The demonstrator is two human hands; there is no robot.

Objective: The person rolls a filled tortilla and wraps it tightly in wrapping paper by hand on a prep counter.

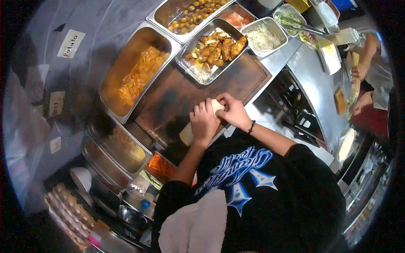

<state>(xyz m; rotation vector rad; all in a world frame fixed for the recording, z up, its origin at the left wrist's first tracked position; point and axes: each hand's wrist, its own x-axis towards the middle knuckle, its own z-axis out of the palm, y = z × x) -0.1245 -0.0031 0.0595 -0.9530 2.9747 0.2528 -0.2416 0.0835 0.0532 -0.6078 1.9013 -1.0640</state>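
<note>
Both of my hands are on a pale rolled wrap (187,134) lying on the near edge of the brown wooden cutting board (168,101). My left hand (203,121) lies over the middle of the roll, its fingers curled around it. At the roll's right end, the fingers of my right hand (234,111) pinch the flatbread; a dark beaded bracelet (252,127) is on that wrist. The filling is hidden inside the roll. Behind the board's far edge, a steel tray of browned chicken pieces (214,52) rests partly on the board.
Left of the board stands a deep pan of orange shredded food (141,76). Beyond are a pan of small potatoes (194,17) and a tub of white shreds (262,37). Tongs (303,26) lie across a green-filled tub. At right, another person's hands (360,74) hold bread.
</note>
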